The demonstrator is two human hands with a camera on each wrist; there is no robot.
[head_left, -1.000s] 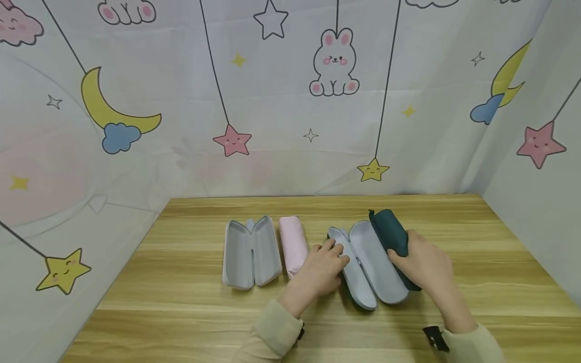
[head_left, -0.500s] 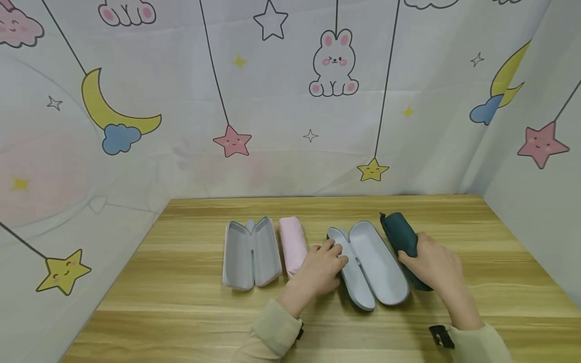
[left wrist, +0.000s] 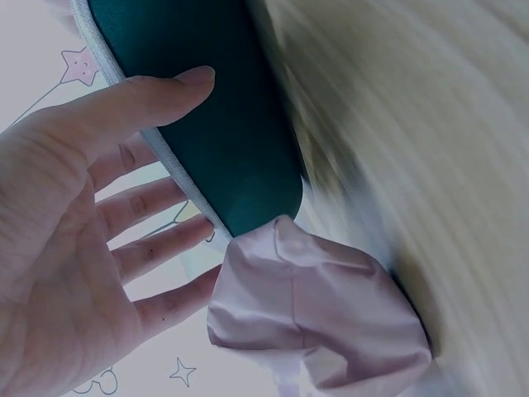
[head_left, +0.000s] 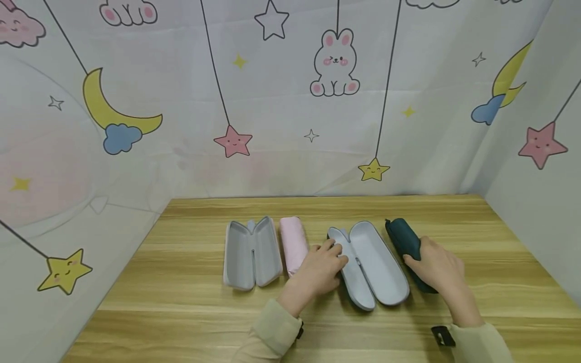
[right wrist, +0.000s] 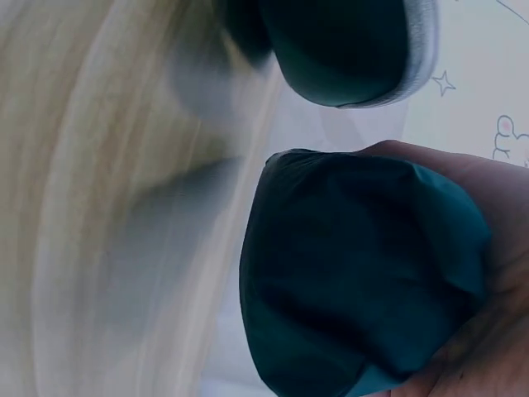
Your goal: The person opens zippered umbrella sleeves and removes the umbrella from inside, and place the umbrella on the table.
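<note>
My right hand (head_left: 436, 264) grips a dark green folded umbrella (head_left: 405, 238), a fabric roll with a small loop at its far end. In the right wrist view, the gathered near end of the umbrella (right wrist: 364, 273) fills the palm, beside the end of the green case (right wrist: 347, 50). The case (head_left: 381, 267) lies spread into two halves, grey-lined and dark green outside. My left hand (head_left: 320, 267) holds its left half by the rim, thumb across the green shell and fingers over the edge. That shell (left wrist: 198, 99) shows close up in the left wrist view.
A pink folded umbrella (head_left: 293, 242) lies just left of my left hand, its end (left wrist: 314, 314) near the fingers. Farther left, a second grey-lined case (head_left: 251, 254) lies spread on the wooden table (head_left: 181, 322). A printed curtain (head_left: 272, 101) hangs behind.
My right hand has carried the green umbrella rightward and lower, away from the case's right half, leaving a gap between them. The left hand and the case have hardly moved.
</note>
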